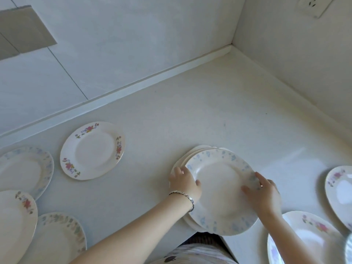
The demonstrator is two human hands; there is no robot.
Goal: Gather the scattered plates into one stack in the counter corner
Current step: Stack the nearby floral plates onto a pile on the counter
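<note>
- My left hand (pixel 185 182) and right hand (pixel 263 193) both grip the stack of plates (pixel 219 193), one on each side of it, thumbs over the top plate's rim, fingers curled around the edge.
- Left hand is clamped on the stack's left rim; bracelet (pixel 182 195) sits on that wrist. Right hand is clamped on the stack's right rim.
- Stack sits at the near edge of the counter (pixel 190 111), slightly overhanging it. Top plate has a pale blue floral rim; at least two more rims show offset beneath it on the left.
- Nearer than the stack, to its right: a pink-flower plate (pixel 312 237) under my right forearm; another pink-flower plate (pixel 341 189) further right, cut by the frame.
- Nearer, far left of the stack: a blue-green leaf plate (pixel 59 239) and a pink-flower plate (pixel 15 221).
- Left of the stack, further back: a blue-rim plate (pixel 24 168) and a pink-flower plate (pixel 92 150), lying flat, apart from the stack.
- Counter corner (pixel 231 47) is well beyond the stack, back right, bare.
- Wall socket (pixel 312 4) above the corner.
</note>
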